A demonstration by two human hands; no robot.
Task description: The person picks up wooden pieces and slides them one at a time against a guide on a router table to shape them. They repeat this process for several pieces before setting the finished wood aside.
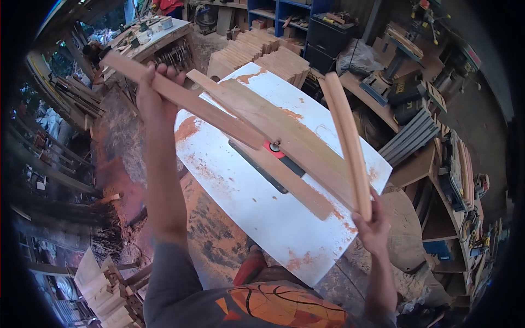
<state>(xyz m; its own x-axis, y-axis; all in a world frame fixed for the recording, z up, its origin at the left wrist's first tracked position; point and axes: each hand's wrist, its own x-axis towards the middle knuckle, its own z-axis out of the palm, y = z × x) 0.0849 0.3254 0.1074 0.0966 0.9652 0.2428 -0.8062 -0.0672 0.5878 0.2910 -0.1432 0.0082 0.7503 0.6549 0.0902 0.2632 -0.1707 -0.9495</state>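
My left hand (156, 95) is closed around a flat wooden strip (210, 116), raised over the left side of a white tabletop (235, 191). My right hand (373, 221) grips the near end of a second wooden strip (350, 147), which has lengthwise ridges and stands up over the table's right side. Between them a long wide board (311, 145) lies across the table. Beside its edge a small metal cutter bit (275, 146) rises from a red and black insert (281, 156). Another flat strip (295, 183) lies in front of the bit.
Reddish sawdust (188, 128) lies on the tabletop and floor. Behind the table are stacked wooden pieces (246, 52) and a workbench (158, 33) with tools. Shelving with tool cases (413, 101) stands to the right. More wood pieces (109, 290) are at the lower left.
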